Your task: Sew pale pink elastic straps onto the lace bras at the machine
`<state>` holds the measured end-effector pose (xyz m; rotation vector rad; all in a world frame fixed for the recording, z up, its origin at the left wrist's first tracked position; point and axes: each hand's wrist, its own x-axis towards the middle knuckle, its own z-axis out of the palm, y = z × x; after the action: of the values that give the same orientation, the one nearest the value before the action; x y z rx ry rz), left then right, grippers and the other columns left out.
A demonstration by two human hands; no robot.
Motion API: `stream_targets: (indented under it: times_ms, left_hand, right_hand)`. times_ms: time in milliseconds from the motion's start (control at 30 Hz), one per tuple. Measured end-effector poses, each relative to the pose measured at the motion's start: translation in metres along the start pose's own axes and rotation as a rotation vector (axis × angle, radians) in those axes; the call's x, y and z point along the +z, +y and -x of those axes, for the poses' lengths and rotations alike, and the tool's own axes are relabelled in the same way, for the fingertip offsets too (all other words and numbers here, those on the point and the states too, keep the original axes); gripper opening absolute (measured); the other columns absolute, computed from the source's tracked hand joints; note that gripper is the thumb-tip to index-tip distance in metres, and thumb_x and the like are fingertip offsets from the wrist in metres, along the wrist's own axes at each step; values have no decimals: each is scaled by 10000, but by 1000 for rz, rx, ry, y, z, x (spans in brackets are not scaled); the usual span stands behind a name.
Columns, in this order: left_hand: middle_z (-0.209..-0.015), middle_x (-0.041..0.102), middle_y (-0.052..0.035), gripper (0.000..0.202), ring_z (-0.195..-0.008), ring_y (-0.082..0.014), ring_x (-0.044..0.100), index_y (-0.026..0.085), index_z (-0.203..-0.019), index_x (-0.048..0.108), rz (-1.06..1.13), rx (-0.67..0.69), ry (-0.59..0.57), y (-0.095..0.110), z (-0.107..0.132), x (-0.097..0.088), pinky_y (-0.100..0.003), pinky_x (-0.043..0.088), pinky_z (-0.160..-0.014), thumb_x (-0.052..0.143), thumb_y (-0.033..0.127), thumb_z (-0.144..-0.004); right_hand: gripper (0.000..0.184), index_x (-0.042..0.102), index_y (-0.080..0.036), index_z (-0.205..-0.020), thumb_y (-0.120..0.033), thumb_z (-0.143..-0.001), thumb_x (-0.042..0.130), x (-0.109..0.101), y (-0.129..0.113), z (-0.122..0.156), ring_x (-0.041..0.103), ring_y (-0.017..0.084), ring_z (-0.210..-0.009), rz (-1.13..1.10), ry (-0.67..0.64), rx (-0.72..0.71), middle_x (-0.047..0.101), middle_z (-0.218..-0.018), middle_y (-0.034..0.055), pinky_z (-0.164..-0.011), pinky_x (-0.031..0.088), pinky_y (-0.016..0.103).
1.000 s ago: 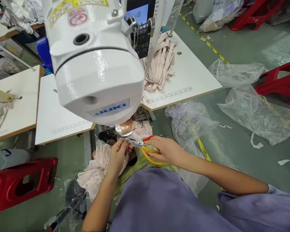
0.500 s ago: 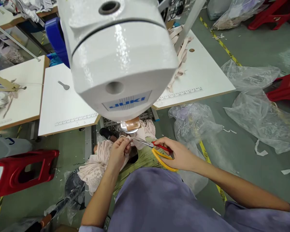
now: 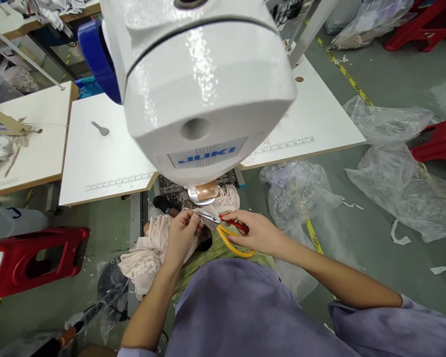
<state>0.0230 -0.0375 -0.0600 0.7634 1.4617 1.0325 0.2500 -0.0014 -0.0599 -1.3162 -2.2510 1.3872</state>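
Pale pink lace fabric point(image 3: 148, 253) hangs in a bunch at the lower left of the sewing machine head. My left hand point(image 3: 184, 230) pinches an edge of this fabric between thumb and fingers. In my right hand point(image 3: 250, 230) is a pair of scissors point(image 3: 230, 239) with one red and one yellow handle. Their metal blades point left and reach the fabric right beside my left fingertips. Whether the blades are parted is too small to tell. More of the pale fabric point(image 3: 228, 197) lies under the machine's lower end.
The white JUKI machine head point(image 3: 211, 89) looms directly above my hands. White table panels point(image 3: 100, 158) with printed rulers flank it. A grey flat tool point(image 3: 100, 128) lies on the left panel. Red stools point(image 3: 69, 248) and clear plastic bags point(image 3: 301, 188) are on the floor.
My right hand has moved left with the scissors, bringing the blades up to my left fingertips. My left hand keeps its pinch on the fabric. The view has shifted slightly.
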Motion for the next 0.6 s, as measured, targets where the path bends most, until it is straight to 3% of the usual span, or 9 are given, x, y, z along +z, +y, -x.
stream_targets:
  times_ms: [233, 367, 500, 567, 600]
  left_hand:
    - [-603, 567, 15, 351, -547, -97, 443, 179, -665, 624, -35, 20, 8, -4, -2, 5, -233, 346, -542, 703, 482, -823]
    - [-562, 505, 39, 368, -523, -79, 390, 183, -636, 574, 105, 8, 59, -10, -3, 5, -226, 343, -542, 727, 470, -807]
    - [-503, 419, 66, 420, -476, -68, 332, 187, -605, 541, 251, -28, 55, -8, 3, 3, -220, 333, -501, 770, 506, -753]
    - [-559, 495, 40, 392, -509, -86, 432, 183, -650, 589, 156, -41, 31, 3, 2, 14, -222, 379, -501, 744, 514, -792]
    - [-684, 598, 11, 332, -591, -106, 528, 178, -763, 643, 89, -27, -6, 11, -4, 25, -233, 455, -560, 707, 493, -846]
  right_hand:
    - [315, 658, -269, -1194, -365, -900, 599, -3, -1, 6, 719, 193, -858, 13, 29, -14, 753, -1084, 28, -698, 538, 289]
    - [330, 659, -275, -1198, -381, -894, 586, -13, 18, 19, 703, 187, -720, 49, 56, 26, 762, -967, 24, -633, 529, 300]
    - [348, 651, -262, -1188, -421, -878, 628, -62, 48, 2, 699, 214, -705, 193, 219, 136, 756, -903, 45, -613, 518, 308]
    - [353, 644, -198, -1180, -396, -888, 633, -98, 42, -13, 708, 239, -791, 337, 381, 158, 751, -956, 87, -674, 521, 319]
    - [323, 651, -137, -1148, -351, -910, 600, -119, 33, -19, 706, 251, -831, 401, 433, 131, 743, -964, 125, -714, 521, 329]
